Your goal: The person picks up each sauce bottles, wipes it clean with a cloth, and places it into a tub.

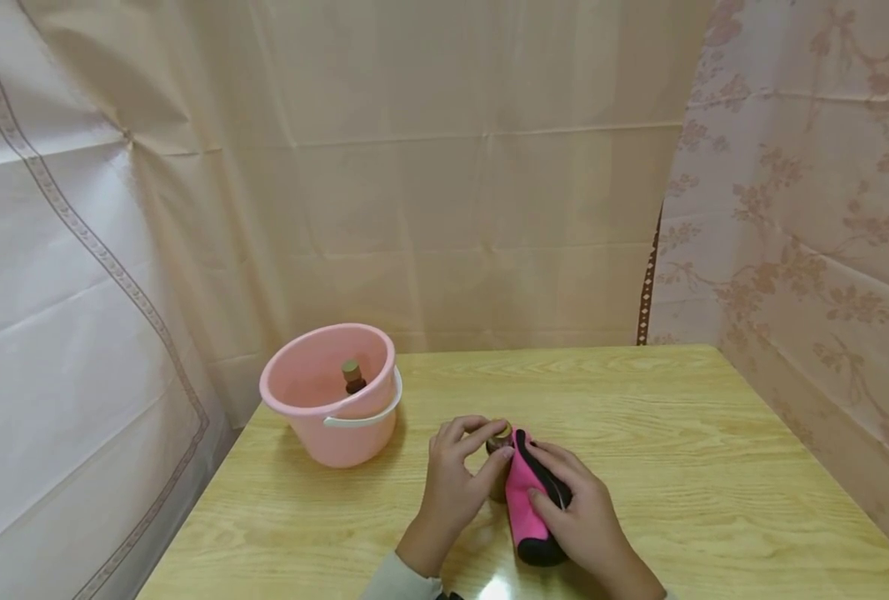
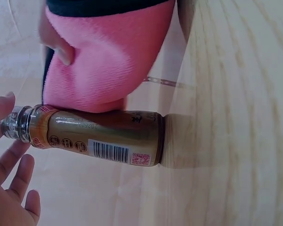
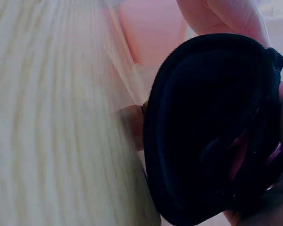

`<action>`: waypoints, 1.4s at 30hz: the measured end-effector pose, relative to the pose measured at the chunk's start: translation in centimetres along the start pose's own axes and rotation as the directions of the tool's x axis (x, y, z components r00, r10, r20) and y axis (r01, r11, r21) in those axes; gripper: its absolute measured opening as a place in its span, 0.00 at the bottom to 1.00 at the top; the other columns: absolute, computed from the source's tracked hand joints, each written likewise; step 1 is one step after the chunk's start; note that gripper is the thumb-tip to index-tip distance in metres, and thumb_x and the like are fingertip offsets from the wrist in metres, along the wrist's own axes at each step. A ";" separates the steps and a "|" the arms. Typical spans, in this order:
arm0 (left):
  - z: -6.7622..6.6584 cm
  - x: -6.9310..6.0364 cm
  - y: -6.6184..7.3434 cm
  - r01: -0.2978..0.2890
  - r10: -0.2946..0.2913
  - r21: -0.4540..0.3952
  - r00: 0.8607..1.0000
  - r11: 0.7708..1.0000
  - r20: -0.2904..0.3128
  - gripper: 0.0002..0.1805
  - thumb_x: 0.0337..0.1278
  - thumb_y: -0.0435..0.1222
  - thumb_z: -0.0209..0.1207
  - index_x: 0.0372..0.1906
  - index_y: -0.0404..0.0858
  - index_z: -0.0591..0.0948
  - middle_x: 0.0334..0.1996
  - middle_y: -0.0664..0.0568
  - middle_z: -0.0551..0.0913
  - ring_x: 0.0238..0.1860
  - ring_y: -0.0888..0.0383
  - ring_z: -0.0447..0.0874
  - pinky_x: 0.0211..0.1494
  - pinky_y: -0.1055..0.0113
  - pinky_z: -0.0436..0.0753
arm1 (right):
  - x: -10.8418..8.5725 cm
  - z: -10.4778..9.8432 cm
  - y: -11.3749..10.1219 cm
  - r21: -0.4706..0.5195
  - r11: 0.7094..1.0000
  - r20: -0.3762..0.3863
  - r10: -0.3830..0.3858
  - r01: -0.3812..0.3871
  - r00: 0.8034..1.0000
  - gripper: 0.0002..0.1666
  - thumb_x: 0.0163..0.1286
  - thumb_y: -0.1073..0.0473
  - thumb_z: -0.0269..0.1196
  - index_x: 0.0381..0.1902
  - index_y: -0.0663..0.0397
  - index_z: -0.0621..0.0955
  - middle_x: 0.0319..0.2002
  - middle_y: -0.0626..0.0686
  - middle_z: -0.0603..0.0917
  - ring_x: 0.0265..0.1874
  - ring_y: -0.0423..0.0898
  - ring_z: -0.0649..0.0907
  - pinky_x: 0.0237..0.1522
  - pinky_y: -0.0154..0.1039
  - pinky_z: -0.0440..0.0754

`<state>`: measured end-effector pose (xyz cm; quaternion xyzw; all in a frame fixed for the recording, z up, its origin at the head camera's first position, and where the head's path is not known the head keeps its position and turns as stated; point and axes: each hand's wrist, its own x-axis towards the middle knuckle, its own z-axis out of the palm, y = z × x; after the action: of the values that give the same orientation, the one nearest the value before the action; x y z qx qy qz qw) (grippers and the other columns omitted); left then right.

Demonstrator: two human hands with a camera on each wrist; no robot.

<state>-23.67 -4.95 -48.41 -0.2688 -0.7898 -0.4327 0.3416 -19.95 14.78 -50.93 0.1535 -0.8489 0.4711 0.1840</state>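
A small bottle (image 2: 104, 136) with a gold label and barcode stands upright on the table. At its neck, my left hand (image 1: 455, 471) holds the bottle between thumb and fingers, near the gold cap (image 1: 504, 430). My right hand (image 1: 582, 508) grips a soft pink fleece piece with black trim (image 1: 525, 500), its thumb on the pink side. This piece leans against the bottle's side in the left wrist view. In the right wrist view, its black-rimmed opening (image 3: 212, 94) fills much of the picture; the dark inside cannot be made out.
A pink bucket (image 1: 339, 442) with a white handle (image 1: 362, 421) stands at the table's back left. Another capped bottle (image 1: 352, 377) pokes up inside it. The wooden table (image 1: 639, 417) is bounded by hanging beige and flower-patterned cloths.
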 end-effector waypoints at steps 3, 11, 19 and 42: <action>-0.1 0.0 -0.1 -0.004 0.004 -0.005 1.000 1.000 -0.004 0.16 0.61 0.43 0.72 0.53 0.49 0.90 0.49 0.58 0.85 0.51 0.58 0.79 0.52 0.54 0.68 | 0.0 0.1 0.2 -0.035 0.999 0.019 -0.005 0.005 1.000 0.38 0.61 0.64 0.74 0.67 0.31 0.80 0.66 0.43 0.80 0.64 0.46 0.81 0.59 0.46 0.82; -0.2 0.0 0.2 0.009 -0.009 -0.018 1.000 1.000 0.005 0.18 0.58 0.42 0.73 0.54 0.50 0.90 0.51 0.59 0.86 0.53 0.58 0.79 0.54 0.52 0.67 | 0.1 0.3 0.5 -0.058 0.996 0.086 0.080 -0.075 0.993 0.34 0.62 0.64 0.73 0.65 0.35 0.82 0.64 0.43 0.81 0.62 0.46 0.81 0.59 0.49 0.82; -0.1 0.1 0.2 0.009 -0.009 -0.016 1.000 1.000 -0.007 0.16 0.59 0.40 0.72 0.52 0.50 0.90 0.50 0.60 0.86 0.52 0.58 0.79 0.53 0.53 0.67 | 0.1 0.2 0.5 -0.087 0.989 0.109 0.131 -0.122 0.985 0.35 0.62 0.63 0.72 0.67 0.35 0.81 0.63 0.40 0.81 0.63 0.44 0.81 0.61 0.51 0.80; -0.5 0.2 0.3 0.103 -0.103 -0.011 0.994 0.995 0.043 0.16 0.64 0.44 0.69 0.56 0.54 0.88 0.54 0.63 0.87 0.55 0.60 0.80 0.53 0.56 0.67 | -0.3 0.1 0.3 -0.150 0.981 0.331 0.164 -0.120 0.929 0.70 0.47 0.30 0.80 0.82 0.23 0.55 0.78 0.45 0.61 0.64 0.50 0.76 0.53 0.51 0.82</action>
<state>-23.40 -5.18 -47.93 -0.2389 -0.8068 -0.4493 0.3003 -19.81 14.88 -51.30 0.1589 -0.9050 0.3944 0.0086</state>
